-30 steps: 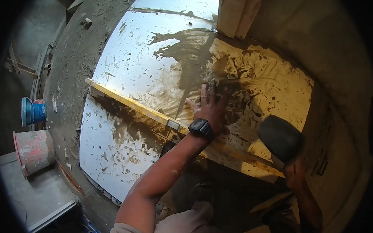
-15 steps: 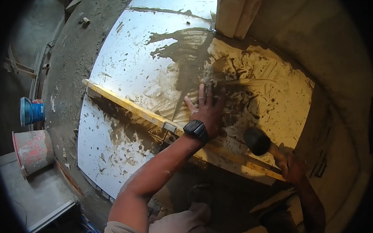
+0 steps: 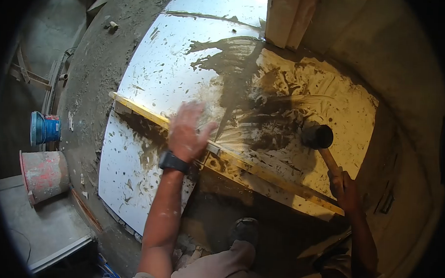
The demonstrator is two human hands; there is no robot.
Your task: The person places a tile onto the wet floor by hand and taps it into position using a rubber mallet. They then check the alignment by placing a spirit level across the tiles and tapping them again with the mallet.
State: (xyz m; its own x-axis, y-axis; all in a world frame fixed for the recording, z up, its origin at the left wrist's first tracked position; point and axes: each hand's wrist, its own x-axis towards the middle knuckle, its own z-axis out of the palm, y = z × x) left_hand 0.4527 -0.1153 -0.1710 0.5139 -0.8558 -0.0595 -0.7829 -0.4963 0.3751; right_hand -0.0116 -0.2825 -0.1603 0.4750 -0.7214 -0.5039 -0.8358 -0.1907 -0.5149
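One glossy tile (image 3: 156, 78), mortar-smeared, lies on the floor (image 3: 94, 85) under a yellow level (image 3: 260, 172). Closed grip of the right hand (image 3: 345, 190) wraps a mallet (image 3: 318, 136), its head on the tile. The left hand (image 3: 187, 130) is spread open above the level. The wall (image 3: 406, 72) crowds the right edge.

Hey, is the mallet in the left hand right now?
No, the right hand grips the mallet by its handle, while the left hand is open above the yellow level.
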